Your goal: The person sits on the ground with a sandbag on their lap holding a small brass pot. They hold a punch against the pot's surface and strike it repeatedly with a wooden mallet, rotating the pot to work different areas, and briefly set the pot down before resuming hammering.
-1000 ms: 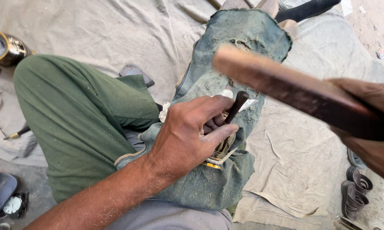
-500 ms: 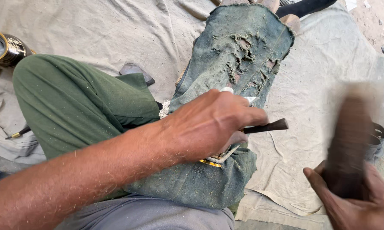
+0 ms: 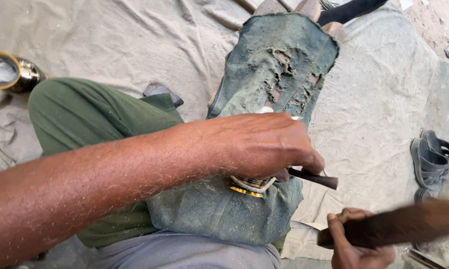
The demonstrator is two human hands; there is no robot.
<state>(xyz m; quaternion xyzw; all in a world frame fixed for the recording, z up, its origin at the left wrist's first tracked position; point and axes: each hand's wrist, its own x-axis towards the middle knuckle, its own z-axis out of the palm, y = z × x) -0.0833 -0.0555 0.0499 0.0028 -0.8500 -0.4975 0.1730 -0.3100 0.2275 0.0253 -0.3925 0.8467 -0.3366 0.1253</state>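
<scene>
My left hand [image 3: 264, 144] is closed over a small pale piece with a gold edge [image 3: 249, 185] lying on the torn denim cloth [image 3: 279, 60] across my lap, and it pins a dark thin tool [image 3: 314, 178] there; my fingers hide most of both. My right hand [image 3: 356, 244], cut off at the bottom edge, is wrapped tight around a brown wooden stick [image 3: 409, 224] that is blurred. Grey sandals [image 3: 431, 159] lie on the canvas sheet [image 3: 110, 45] to my right.

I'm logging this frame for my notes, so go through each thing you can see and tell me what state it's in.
Left hand: closed around the dark-handled tool, pressing down on the lap.
Dark-handled tool: gripped, handle end sticking out to the right.
Right hand: gripping the wooden stick.
Wooden stick: held, motion-blurred.
Worn cloth: torn, draped over the leg.
Sandal: lying on the ground sheet.
</scene>
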